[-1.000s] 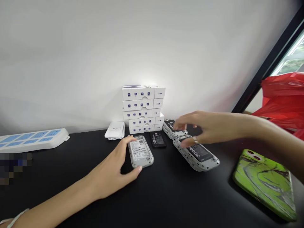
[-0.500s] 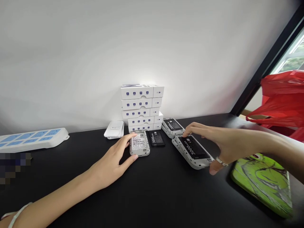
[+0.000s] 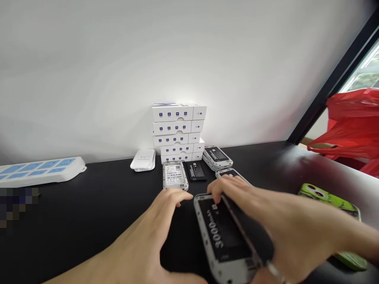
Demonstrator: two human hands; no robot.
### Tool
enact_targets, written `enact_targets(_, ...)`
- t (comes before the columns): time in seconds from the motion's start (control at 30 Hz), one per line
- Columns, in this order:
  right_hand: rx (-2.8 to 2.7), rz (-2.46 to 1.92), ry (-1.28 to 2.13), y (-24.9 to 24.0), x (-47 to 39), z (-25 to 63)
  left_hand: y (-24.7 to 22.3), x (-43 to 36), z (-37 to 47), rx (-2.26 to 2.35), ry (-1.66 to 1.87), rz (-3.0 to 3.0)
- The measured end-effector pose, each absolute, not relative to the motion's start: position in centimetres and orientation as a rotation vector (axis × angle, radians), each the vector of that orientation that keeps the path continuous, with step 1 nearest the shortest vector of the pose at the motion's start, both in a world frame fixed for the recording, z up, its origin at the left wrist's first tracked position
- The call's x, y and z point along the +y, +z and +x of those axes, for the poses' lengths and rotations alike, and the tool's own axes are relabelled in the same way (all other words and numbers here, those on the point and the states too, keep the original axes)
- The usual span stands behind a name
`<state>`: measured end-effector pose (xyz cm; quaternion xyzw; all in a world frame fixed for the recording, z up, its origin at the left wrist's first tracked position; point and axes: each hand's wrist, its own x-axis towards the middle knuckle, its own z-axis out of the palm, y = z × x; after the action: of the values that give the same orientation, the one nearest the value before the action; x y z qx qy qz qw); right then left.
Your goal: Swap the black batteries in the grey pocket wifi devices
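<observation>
My right hand grips a white device with a black 3000mAh battery in it, lifted close to the camera and tilted. To its left, my left hand has its fingers and thumb spread, with nothing between them. Beyond the hands, another white device lies with its label showing and its battery bay uncovered. Beside that device is a loose black battery. More devices with batteries in them are stacked at the right, and one lies partly behind my right hand.
Several white boxes are piled against the wall, with white covers at their left. A power strip lies far left. At the right are a green case and a red bag.
My right hand has picked up the top device from the near right stack and brought it toward the camera. My left hand has let go of the labelled device and moved nearer.
</observation>
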<state>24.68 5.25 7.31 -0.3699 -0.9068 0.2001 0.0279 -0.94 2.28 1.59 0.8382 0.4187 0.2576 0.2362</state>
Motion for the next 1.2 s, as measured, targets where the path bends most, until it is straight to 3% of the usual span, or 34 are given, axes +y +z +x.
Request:
enact_targets(0.2,-2.799,-1.023,0.657,4.6,3.9,22.7,0.3,2.3,-1.4,1.024,0.62,2.339)
enact_targets(0.47,-2.782,-1.24,0.769,4.9,5.2,20.8,1.0,1.9,-0.5,1.14,0.654,2.295)
enact_targets(0.7,-2.698,-1.3,0.624,6.4,4.6,19.8,0.7,2.2,-1.0,1.24,0.619,2.154)
enact_targets(0.93,-2.141,-1.045,1.625,7.1,8.0,22.2,1.2,1.5,-0.4,1.359,0.653,2.004)
enact_targets(1.1,-1.986,-1.27,1.122,5.9,11.6,22.4,0.9,1.8,-0.6,1.304,0.605,2.024)
enact_targets(1.2,-1.978,-1.39,1.004,5.3,12.6,22.0,0.7,2.3,-0.9,1.252,0.541,2.05)
